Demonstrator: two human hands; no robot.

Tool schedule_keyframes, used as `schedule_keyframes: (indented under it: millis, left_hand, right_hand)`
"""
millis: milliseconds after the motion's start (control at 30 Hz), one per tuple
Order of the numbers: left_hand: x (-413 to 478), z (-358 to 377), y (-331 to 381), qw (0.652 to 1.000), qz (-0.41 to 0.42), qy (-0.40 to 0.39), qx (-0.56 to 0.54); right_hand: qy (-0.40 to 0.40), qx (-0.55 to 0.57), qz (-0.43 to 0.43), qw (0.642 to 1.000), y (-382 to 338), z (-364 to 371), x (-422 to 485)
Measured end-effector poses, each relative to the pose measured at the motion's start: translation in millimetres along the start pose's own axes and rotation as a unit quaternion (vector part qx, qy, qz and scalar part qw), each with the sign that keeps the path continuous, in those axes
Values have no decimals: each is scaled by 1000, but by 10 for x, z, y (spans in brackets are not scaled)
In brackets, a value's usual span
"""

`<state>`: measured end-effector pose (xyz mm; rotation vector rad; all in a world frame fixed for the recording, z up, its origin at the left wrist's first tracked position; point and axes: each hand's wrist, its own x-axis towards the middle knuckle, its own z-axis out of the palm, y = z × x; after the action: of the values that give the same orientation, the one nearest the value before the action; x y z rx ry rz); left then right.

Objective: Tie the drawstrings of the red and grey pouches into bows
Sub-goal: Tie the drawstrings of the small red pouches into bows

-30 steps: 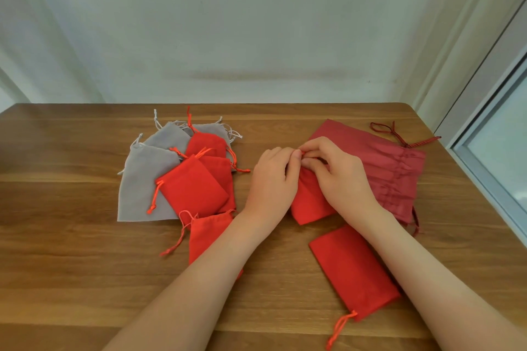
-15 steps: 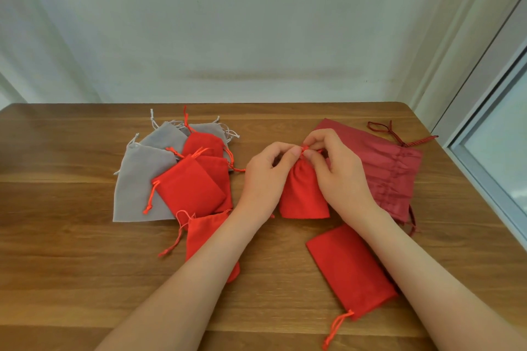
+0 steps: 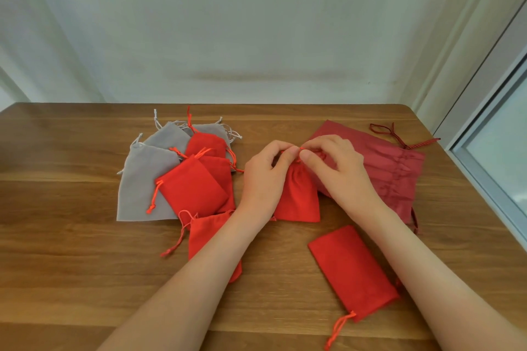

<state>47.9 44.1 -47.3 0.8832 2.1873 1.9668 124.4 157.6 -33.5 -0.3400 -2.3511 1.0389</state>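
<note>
Both hands (image 3: 306, 171) pinch drawstring (image 3: 299, 151) beside piled pouches (image 3: 185, 179).

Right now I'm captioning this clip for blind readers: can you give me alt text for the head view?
Two bare hands, left hand and right hand, pinch the drawstring at the gathered neck of a small red pouch on a wooden table. A pile of grey and red pouches lies left, a large dark red bag right.

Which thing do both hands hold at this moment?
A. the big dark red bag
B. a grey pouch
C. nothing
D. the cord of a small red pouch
D: the left hand and right hand pinch the cord at the gathered top of the small red pouch.
</note>
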Motion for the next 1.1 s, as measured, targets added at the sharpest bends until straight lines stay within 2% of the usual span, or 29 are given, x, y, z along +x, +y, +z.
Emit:
schedule_keyframes:
  millis: [167, 267, 400, 500, 733, 867, 967, 1100]
  left_hand:
    - [-19, -2, 26, 996, 60, 29, 58]
    - [-9, -32, 32, 989, 89, 75, 86]
    - [-5, -37, 85, 996, 43, 76, -14]
    - [-12, -19, 108, 995, 22, 50, -79]
    - [12, 2, 56, 990, 14, 40, -132]
    - [40, -5, 17, 990, 2, 54, -127]
    - [52, -16, 29, 986, -10, 64, -156]
    - [80, -13, 19, 975, -39, 75, -206]
  right_hand:
    - [-66, 95, 8, 993, 35, 63, -1]
    - [-105, 85, -16, 991, 75, 81, 3]
    - [-147, 65, -34, 986, 124, 127, 14]
    - [-167, 171, 14, 971, 69, 104, -5]
    - [-140, 289, 62, 945, 24, 61, -2]
    - [-168, 335, 81, 924, -2, 71, 18]
    - [-175, 328, 84, 924, 2, 71, -1]
    - [-186, 235, 60, 952, 66, 101, 12]
